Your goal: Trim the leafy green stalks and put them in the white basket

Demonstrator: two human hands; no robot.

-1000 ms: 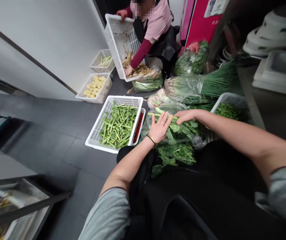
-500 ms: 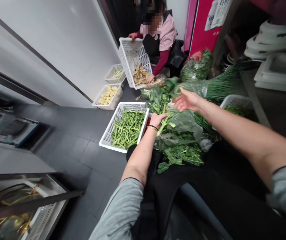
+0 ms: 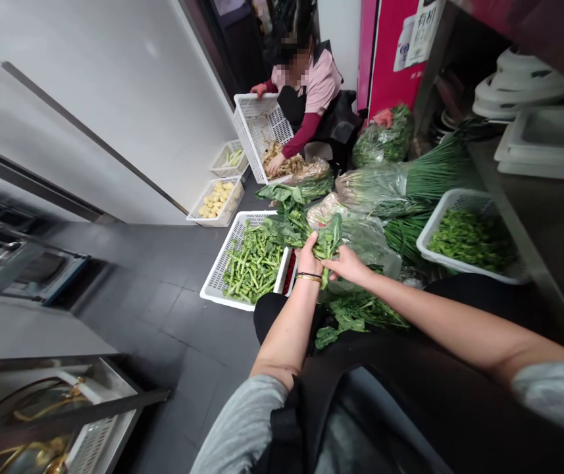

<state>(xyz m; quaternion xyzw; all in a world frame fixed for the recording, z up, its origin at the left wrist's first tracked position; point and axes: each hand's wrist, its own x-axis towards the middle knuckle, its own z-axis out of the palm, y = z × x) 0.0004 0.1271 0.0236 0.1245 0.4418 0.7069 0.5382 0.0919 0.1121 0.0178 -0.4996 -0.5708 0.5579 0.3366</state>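
Observation:
My left hand (image 3: 310, 255) is closed around a leafy green vegetable stalk (image 3: 328, 242), whose broad leaves spread out ahead of it. My right hand (image 3: 347, 264) pinches the same stalk near its lower end, close beside the left. To the left stands a white slotted basket (image 3: 215, 280) holding many cut green stems (image 3: 252, 263). Below my hands lies a heap of loose leafy greens (image 3: 355, 316). Clear plastic bags (image 3: 373, 240) of vegetables lie just beyond my right hand.
Opposite, a co-worker (image 3: 324, 79) tilts a white basket (image 3: 252, 125) of brown, dry-looking pieces. Potatoes (image 3: 216, 199) fill a small basket on the dark floor (image 3: 163, 309). Bagged long green stalks (image 3: 434, 171) and a basket of chopped greens (image 3: 472, 240) lie right, beside a metal shelf (image 3: 533, 217).
My right hand has come down and left, from open above the greens to pinching the stalk beside my left hand. The co-worker's lower hand has shifted left among the brown pieces.

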